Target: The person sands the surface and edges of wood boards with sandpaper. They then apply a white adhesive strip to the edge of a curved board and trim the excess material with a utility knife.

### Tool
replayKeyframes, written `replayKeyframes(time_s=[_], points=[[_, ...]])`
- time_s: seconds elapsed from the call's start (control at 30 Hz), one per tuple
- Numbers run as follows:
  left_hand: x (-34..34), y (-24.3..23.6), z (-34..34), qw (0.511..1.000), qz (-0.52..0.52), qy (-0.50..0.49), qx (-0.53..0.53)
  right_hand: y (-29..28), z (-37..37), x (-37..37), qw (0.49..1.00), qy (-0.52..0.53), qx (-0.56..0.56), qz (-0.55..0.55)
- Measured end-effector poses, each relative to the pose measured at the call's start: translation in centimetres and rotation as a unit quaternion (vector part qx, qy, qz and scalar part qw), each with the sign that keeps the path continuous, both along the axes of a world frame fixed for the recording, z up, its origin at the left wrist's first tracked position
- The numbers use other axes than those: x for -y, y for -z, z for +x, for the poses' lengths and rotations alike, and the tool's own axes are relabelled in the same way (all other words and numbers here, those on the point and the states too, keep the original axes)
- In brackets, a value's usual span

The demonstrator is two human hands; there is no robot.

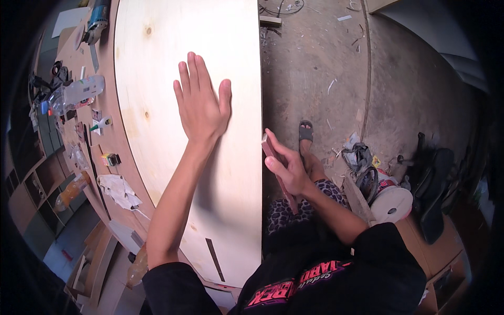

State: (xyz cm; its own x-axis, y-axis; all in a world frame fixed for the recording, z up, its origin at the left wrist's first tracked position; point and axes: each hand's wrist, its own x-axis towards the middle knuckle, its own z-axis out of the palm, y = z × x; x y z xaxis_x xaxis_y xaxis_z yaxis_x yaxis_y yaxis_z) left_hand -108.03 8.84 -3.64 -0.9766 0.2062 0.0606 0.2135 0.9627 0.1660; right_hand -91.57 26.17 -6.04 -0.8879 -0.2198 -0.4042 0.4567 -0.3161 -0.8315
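Observation:
A pale plywood panel (157,94) lies lengthwise before me, with a few knots in its face. My left hand (202,107) rests flat on it, fingers stretched out and thumb apart. At the panel's right edge, my right hand (289,168) grips a narrow reddish-brown bar (278,178). The bar's far end is beside that edge; whether it touches, I cannot tell. Its kind is not clear, though it resembles a wooden or sanding block. Closer to my body, a thin dark strip or slot (214,260) shows on the panel.
Left of the panel, the workbench (107,131) carries a blue power tool (98,21), a clear plastic bottle (79,94), a small glue bottle (101,123) and a crumpled white cloth (118,190). On the right, a white spool (391,205) and black bags stand on the concrete floor (315,68).

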Motion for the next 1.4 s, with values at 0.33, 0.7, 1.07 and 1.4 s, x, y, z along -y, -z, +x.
replayKeyframes(time_s=[0.33, 0.7, 1.07, 1.4], points=[[0.0, -0.5, -0.3, 0.999, 0.012, 0.0, 0.045, -1.6, -10.8, -2.5, 0.998, -0.018, -0.009, 0.051], [0.1, -1.3, -1.4, 0.999, 0.006, -0.025, 0.045, 1.0, -14.2, -2.2, 0.995, 0.045, -0.08, 0.042], [-3.7, 0.7, -17.5, 0.999, -0.008, -0.041, -0.008, -0.2, -4.6, -2.1, 0.991, -0.049, -0.062, 0.112], [-4.4, -0.6, -18.0, 0.999, -0.026, -0.021, 0.014, -1.6, -21.4, -5.7, 0.972, -0.084, -0.08, 0.203]])
